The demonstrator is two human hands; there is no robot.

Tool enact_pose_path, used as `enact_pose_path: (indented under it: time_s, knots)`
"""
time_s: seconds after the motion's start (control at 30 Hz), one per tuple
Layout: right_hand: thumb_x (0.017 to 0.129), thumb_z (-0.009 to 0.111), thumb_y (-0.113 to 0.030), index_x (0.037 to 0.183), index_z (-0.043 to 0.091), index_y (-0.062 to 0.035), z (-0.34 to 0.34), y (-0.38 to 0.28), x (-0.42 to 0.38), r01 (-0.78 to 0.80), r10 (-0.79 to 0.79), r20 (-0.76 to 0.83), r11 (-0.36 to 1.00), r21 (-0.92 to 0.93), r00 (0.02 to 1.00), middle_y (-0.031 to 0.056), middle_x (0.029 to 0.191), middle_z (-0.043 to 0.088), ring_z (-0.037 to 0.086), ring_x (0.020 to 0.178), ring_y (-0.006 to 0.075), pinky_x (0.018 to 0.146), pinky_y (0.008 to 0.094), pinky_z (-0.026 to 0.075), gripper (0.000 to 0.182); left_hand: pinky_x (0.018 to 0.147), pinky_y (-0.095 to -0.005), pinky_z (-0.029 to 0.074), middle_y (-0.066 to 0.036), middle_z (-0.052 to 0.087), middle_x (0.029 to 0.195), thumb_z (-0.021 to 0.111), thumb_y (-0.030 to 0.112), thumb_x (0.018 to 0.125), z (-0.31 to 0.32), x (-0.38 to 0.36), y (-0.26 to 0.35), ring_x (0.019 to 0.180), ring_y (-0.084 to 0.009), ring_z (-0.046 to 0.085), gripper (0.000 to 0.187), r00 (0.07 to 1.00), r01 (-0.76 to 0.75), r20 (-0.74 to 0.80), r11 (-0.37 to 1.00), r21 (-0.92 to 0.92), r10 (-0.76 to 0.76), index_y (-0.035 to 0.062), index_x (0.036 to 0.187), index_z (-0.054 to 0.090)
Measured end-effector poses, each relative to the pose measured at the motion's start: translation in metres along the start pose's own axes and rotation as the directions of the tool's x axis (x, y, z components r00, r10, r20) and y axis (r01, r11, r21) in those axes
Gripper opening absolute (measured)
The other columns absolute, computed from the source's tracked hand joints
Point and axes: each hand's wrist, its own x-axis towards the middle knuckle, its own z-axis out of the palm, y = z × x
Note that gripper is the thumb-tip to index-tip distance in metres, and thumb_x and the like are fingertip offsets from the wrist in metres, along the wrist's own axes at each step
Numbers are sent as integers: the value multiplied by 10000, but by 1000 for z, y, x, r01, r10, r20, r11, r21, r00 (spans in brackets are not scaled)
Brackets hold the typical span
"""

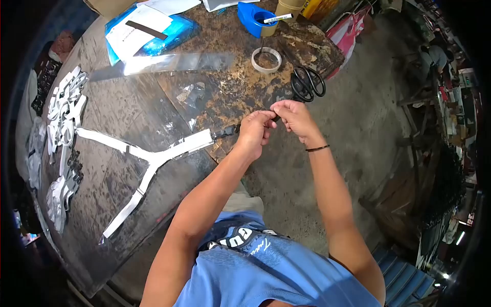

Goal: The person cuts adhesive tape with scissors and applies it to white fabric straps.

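Note:
My left hand point(255, 130) and my right hand point(296, 120) meet just past the table's right edge, fingertips pinched together. Between them shows a bit of something small and dark, too hidden to name. Left of my left hand, a dark clip-like piece point(225, 131) lies at the end of a white Y-shaped strap point(174, 151), which looks like suspenders. The strap lies spread on the worn table, its other two arms reaching left and toward the front, each with a small slider. Black-handled scissors point(308, 84) rest beyond my right hand.
A tape roll point(266, 70) and a blue tape dispenser point(247, 20) with a marker point(277, 19) are at the back. A clear plastic strip point(179, 62) and a blue packet point(179, 40) lie farther left. White straps point(66, 107) are heaped at the table's left edge.

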Motion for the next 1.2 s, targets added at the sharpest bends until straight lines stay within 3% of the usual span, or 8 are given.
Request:
enact_pose_path:
  time_s: [0.1, 0.17, 0.3, 0.37, 0.6, 0.8, 0.97, 1.2]
  knots:
    - [877, 637, -233, 982, 657, -29, -11, -2, -2, 216, -233, -185, 971, -107, 955, 55, 771, 640, 587, 708, 258, 681, 361, 477, 230, 423, -223, 277, -14, 570, 744, 531, 139, 879, 6, -3, -9, 519, -72, 409, 130, 1000, -22, 20, 1000, -9, 22, 91, 987, 583]
    - [845, 639, -166, 1033, 639, -1, -32, -12, 3, 343, -667, -374, 690, -637, 645, 139, 878, 636, 592, 787, 322, 715, 405, 471, 250, 422, -225, 271, -15, 566, 743, 533, 136, 884, 7, -5, -9, 518, -71, 401, 115, 999, -30, -17, 1000, 2, 30, 93, 979, 582]
    - [834, 616, -134, 1131, 608, 3, -68, -11, 30, 279, -824, -251, 433, -857, 507, 220, 1049, 604, 587, 930, 382, 788, 444, 473, 328, 424, -227, 267, -12, 558, 736, 543, 146, 889, 9, -8, -12, 518, -69, 397, 99, 997, -63, -54, 998, 20, 64, 99, 967, 583]
    - [820, 569, -92, 1277, 515, -2, -72, -19, 31, 109, -600, -233, 478, -871, 766, 276, 1154, 550, 536, 1090, 439, 902, 479, 450, 469, 431, -223, 269, -6, 548, 727, 558, 170, 893, 11, -9, -15, 511, -64, 388, 93, 988, -115, -96, 991, 71, 122, 103, 951, 587]
    - [779, 614, -148, 1411, 341, 27, -82, -24, 54, 5, -314, -218, 579, -815, 924, 331, 1199, 547, 545, 1100, 473, 938, 461, 444, 710, 432, -224, 269, 9, 530, 719, 586, 238, 911, -3, -24, -51, 502, -48, 373, 138, 983, -158, -66, 968, 197, 174, 104, 942, 593]
    - [814, 715, -430, 1332, 460, -32, -105, 12, -13, 260, -255, 57, 961, -98, 965, 0, 861, 563, 549, 730, 84, 675, 247, 473, 701, 454, -202, 276, 14, 525, 805, 561, 236, 941, -16, -33, -47, 547, -37, 388, 168, 991, -107, -66, 987, 118, 115, 101, 1037, 592]
    - [708, 765, -596, 1319, 463, -51, -115, 30, -63, 62, 31, 382, 972, -227, 923, -42, 771, 481, 460, 612, 57, 557, 220, 423, 872, 478, -193, 295, 10, 527, 875, 540, 213, 949, -22, -33, -52, 598, -41, 415, 209, 997, -70, 36, 996, 55, 68, 105, 1121, 588]
    - [801, 724, -441, 1313, 468, -58, -100, 19, -62, 51, 189, 469, 890, -452, 863, -39, 744, 447, 444, 590, 63, 506, 237, 374, 689, 477, -187, 301, 9, 532, 883, 510, 174, 952, -24, -34, -55, 584, -39, 421, 225, 991, -126, 60, 987, 97, 120, 111, 1154, 587]
